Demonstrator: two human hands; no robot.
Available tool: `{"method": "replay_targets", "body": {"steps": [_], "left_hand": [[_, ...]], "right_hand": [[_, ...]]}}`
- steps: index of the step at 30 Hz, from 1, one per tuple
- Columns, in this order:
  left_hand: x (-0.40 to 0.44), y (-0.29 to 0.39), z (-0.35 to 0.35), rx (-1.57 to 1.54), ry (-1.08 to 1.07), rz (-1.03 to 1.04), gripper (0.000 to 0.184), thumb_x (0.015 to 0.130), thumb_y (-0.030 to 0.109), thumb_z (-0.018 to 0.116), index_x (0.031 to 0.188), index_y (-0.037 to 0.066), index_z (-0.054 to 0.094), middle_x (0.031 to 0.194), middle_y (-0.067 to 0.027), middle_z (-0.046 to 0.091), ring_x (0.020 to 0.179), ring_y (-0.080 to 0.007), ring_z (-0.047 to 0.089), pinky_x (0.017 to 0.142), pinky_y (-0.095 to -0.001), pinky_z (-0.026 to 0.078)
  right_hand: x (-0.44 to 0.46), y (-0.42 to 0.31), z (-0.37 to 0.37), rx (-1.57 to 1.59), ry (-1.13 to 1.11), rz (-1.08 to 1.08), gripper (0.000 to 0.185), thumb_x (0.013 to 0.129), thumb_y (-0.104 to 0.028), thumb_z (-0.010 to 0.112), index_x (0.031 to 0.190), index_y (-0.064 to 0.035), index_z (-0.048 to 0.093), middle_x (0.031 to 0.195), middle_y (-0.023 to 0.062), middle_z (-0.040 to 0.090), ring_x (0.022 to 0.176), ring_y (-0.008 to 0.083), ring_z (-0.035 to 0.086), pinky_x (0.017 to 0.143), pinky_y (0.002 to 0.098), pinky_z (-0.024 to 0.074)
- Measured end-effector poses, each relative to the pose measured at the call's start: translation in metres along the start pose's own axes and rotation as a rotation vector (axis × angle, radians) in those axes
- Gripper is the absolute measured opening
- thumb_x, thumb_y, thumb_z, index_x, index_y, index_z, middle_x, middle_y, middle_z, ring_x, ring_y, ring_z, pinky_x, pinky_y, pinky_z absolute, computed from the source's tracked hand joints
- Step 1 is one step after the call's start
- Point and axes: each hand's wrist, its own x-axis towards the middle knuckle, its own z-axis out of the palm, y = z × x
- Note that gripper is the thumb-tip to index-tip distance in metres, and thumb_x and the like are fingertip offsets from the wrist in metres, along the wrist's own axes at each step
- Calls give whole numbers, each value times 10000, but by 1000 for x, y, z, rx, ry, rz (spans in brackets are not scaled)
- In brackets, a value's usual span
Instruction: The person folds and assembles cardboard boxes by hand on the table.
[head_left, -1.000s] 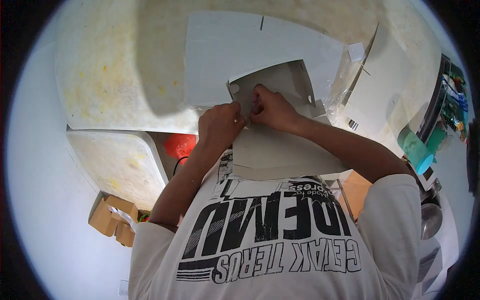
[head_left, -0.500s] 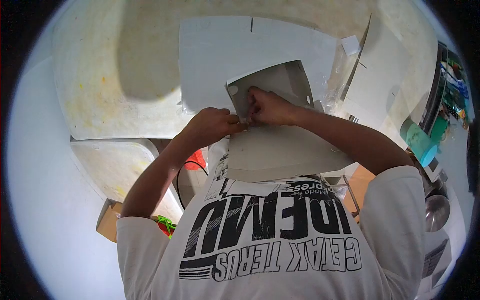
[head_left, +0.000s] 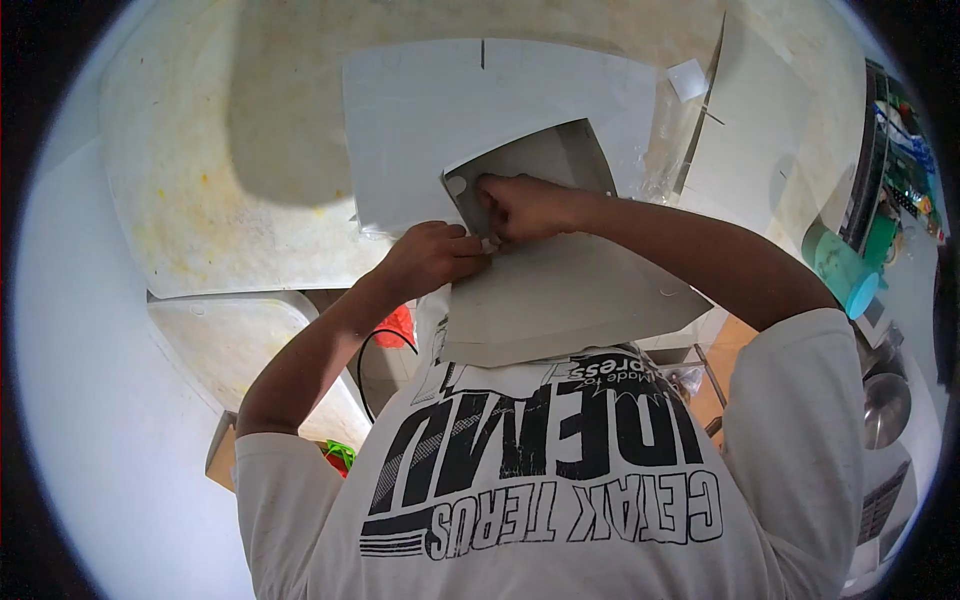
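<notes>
A folded grey cardboard sheet [head_left: 560, 295] lies over the table's near edge, against my shirt. Its far flap stands raised, with a pale round spot or hole near the left corner. At the sheet's left edge, close to the fold, my left hand [head_left: 437, 255] is closed with its fingertips on the cardboard. My right hand [head_left: 530, 208] is closed too, its fingers pressed to the inner face of the flap at the same corner. Something small and pale shows between the two hands; it is too small to name.
Beneath the flap lies a large white sheet [head_left: 420, 110] with a slit. Another pale sheet [head_left: 745, 140] rests at the right, beside clear plastic and a small white square [head_left: 687, 80]. A turquoise cup [head_left: 845, 270] lies on its side farther right. Below are a red bag [head_left: 397, 327] and a black cable.
The view has shifted slightly. Both hands stay at the cardboard's left corner, with the right-hand fingers a little lower and my left fingers curled closer in.
</notes>
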Motion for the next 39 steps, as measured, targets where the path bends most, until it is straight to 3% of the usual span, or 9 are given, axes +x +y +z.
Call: {"method": "replay_targets", "body": {"steps": [7,15,18,21,24,27,30,33,39], "left_hand": [[-7,-7,1,-32,167,-62,220,626,133,640,843,115,665,740,-3,544,689,-177,572,552,-301,492],[-15,1,12,-141,248,-142,211,650,74,659,859,92,642,788,-9,539,725,-183,581,587,-284,517],[-19,7,12,-187,350,-242,137,746,57,656,882,54,633,861,-32,577,791,-186,612,640,-280,523],[-10,12,11,-1053,577,-958,172,837,178,637,901,19,629,933,-89,619,858,-175,629,691,-296,509],[5,15,-6,-958,87,-1102,359,870,332,613,1016,5,612,993,-106,631,835,-148,591,707,-305,484],[15,19,-13,-779,-58,-1128,400,861,338,598,1017,-31,604,885,-126,652,765,-142,589,688,-298,472],[15,22,-9,-805,-75,-1102,331,845,259,585,961,-50,618,769,-125,652,722,-133,578,663,-299,471],[14,26,-9,-782,-54,-1137,385,826,350,624,913,-23,662,763,-109,660,711,-139,592,656,-309,466],[20,24,-13,-851,-125,-1239,362,801,321,639,922,-18,667,757,-97,652,716,-125,574,690,-288,455]], "right_hand": [[8,6,9,89,47,-190,222,740,-74,639,944,-31,562,821,80,642,774,168,616,694,311,482],[4,3,4,175,-59,-30,178,758,-142,665,892,-29,636,745,43,632,714,106,568,667,266,450],[3,2,5,182,-50,-16,192,756,-163,678,894,-32,654,737,40,633,699,105,559,661,267,445],[5,9,9,173,-22,-29,207,760,-186,686,903,-39,666,748,43,638,700,107,556,665,270,444],[6,8,10,154,-29,-65,205,769,-197,683,904,-44,671,762,51,643,715,110,561,681,274,449],[3,5,5,141,-41,-93,184,780,-200,676,886,-51,677,769,51,646,738,117,571,704,280,456],[6,14,10,175,-53,-120,162,783,-196,670,873,-62,683,780,47,656,753,123,585,721,287,462],[10,20,16,133,-39,-89,160,778,-190,666,879,-68,687,804,57,670,768,140,608,738,300,470],[5,10,11,-63,1,-117,195,790,-172,630,944,-61,673,844,102,677,806,236,636,762,344,482]]}}
